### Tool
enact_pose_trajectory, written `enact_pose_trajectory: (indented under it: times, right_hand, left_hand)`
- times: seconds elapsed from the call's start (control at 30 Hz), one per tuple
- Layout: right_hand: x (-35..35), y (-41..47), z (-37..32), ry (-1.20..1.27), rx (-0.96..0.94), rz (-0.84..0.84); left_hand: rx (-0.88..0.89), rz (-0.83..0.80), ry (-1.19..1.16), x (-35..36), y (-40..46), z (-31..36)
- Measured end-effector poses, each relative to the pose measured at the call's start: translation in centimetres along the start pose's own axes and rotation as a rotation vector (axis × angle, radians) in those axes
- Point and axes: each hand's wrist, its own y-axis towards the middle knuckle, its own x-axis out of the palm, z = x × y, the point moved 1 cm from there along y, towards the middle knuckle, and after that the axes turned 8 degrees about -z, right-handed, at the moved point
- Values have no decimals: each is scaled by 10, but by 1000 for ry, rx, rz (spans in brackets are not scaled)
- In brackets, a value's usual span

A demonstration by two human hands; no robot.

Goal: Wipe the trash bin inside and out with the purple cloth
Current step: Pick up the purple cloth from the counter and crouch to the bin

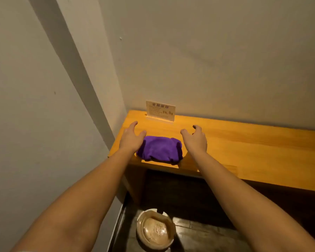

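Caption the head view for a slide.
Both open hands, left and right, flank the cloth on the shelf; bin below.

Cloth (159, 149) on shelf (244, 148), between hands; bin (155, 229) seemingly below.

Two hands (132, 138) (195, 138), one purple cloth (159, 149), one bin (155, 229), one card (160, 110), one shelf (244, 148).

Small cream card sign (160, 110) standing upright in a slotted base on the wooden shelf (244, 142), at twelve o'clock against the wall, dark heading line with smaller lines beneath, print too blurred to read, no other lettering
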Motion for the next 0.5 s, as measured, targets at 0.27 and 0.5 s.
enact_pose_trajectory:
  times: [0.27,0.5]
  right_hand:
    - [31,5,20,-165,94,-237]
    - [41,-2,28,122,113,-269]
  left_hand:
    - [-173,-100,29,37,5,-12]
    - [-148,-162,-287,52,-18,-4]
